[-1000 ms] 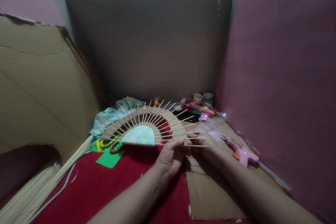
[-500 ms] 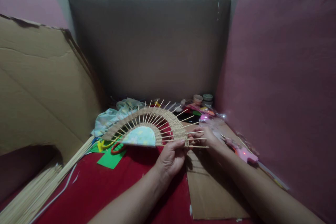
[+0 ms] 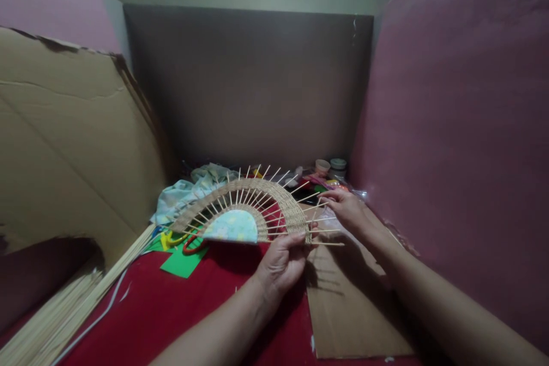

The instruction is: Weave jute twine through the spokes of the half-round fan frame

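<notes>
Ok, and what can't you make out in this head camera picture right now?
All in the head view:
Left hand: some fingers are partly hidden behind the woven band.
Thin strand at the right hand: too fine and blurred to trace its lower end.
Pale sticks: near ends cut off at the lower left.
Pale cup: too small to tell any contents.

The fan (image 3: 294, 211) looks rough woven straw; the board (image 3: 347, 326), matt cardboard.

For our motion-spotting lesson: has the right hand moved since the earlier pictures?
Yes: the right hand has moved up in view, closer to the pinkish cup.
</notes>
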Demonstrator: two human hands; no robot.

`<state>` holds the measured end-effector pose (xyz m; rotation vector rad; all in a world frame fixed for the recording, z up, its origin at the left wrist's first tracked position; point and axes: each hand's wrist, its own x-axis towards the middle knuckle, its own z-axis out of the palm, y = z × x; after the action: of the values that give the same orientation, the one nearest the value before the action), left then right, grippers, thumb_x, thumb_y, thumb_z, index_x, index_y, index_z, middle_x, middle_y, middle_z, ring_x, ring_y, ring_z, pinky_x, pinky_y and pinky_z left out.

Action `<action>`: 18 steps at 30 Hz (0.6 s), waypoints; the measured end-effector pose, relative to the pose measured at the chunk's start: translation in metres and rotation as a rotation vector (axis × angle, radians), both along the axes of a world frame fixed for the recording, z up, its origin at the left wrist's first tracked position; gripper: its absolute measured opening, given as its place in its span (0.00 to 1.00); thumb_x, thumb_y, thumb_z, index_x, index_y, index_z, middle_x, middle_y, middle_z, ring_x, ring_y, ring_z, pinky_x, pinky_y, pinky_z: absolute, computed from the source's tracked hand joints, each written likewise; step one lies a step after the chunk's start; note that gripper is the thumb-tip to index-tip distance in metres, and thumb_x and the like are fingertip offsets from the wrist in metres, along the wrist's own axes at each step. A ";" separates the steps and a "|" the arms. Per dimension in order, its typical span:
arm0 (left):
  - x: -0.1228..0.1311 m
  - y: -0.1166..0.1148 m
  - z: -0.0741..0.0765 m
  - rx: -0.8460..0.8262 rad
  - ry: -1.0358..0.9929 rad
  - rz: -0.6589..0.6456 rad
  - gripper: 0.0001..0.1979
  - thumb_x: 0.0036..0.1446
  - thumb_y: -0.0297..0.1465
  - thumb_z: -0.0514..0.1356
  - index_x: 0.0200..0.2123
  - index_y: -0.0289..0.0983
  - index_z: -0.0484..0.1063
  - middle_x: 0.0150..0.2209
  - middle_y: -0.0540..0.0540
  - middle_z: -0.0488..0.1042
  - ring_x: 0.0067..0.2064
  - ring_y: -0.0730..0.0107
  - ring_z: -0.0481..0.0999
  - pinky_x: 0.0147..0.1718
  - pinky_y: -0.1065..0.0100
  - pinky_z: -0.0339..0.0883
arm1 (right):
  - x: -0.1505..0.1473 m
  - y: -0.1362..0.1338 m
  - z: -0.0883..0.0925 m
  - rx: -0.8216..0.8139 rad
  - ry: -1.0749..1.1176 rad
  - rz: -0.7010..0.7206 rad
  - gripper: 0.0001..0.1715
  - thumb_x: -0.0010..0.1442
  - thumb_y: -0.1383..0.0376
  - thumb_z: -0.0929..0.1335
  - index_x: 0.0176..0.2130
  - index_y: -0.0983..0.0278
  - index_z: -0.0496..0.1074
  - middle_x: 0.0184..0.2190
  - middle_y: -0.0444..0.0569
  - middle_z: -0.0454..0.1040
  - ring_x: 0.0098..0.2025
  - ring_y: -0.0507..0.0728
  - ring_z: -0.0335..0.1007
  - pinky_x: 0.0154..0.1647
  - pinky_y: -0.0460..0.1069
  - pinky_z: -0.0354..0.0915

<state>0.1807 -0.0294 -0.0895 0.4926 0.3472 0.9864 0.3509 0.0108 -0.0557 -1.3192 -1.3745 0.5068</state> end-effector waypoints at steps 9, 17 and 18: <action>0.000 0.000 -0.002 0.001 -0.021 -0.007 0.14 0.44 0.16 0.57 0.36 0.28 0.75 0.31 0.41 0.77 0.35 0.66 0.75 0.36 0.69 0.67 | -0.016 -0.007 0.008 0.009 0.196 0.029 0.11 0.47 0.63 0.68 0.33 0.63 0.75 0.24 0.45 0.75 0.27 0.54 0.68 0.30 0.49 0.65; 0.001 0.003 -0.008 -0.008 -0.011 -0.026 0.10 0.46 0.17 0.56 0.32 0.26 0.75 0.33 0.37 0.77 0.36 0.65 0.75 0.37 0.69 0.66 | -0.003 0.017 0.010 -0.190 0.403 0.299 0.09 0.45 0.69 0.69 0.31 0.67 0.75 0.30 0.51 0.77 0.30 0.55 0.73 0.36 0.51 0.67; 0.001 0.003 -0.008 -0.004 -0.016 -0.034 0.10 0.47 0.17 0.56 0.32 0.25 0.75 0.34 0.37 0.77 0.36 0.65 0.75 0.38 0.68 0.66 | -0.001 0.020 0.011 -0.218 0.429 0.339 0.09 0.45 0.70 0.68 0.31 0.68 0.75 0.31 0.53 0.77 0.32 0.55 0.73 0.38 0.51 0.67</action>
<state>0.1816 -0.0264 -0.0978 0.4853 0.3253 0.9565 0.3501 0.0308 -0.0451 -1.0649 -1.2037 1.1277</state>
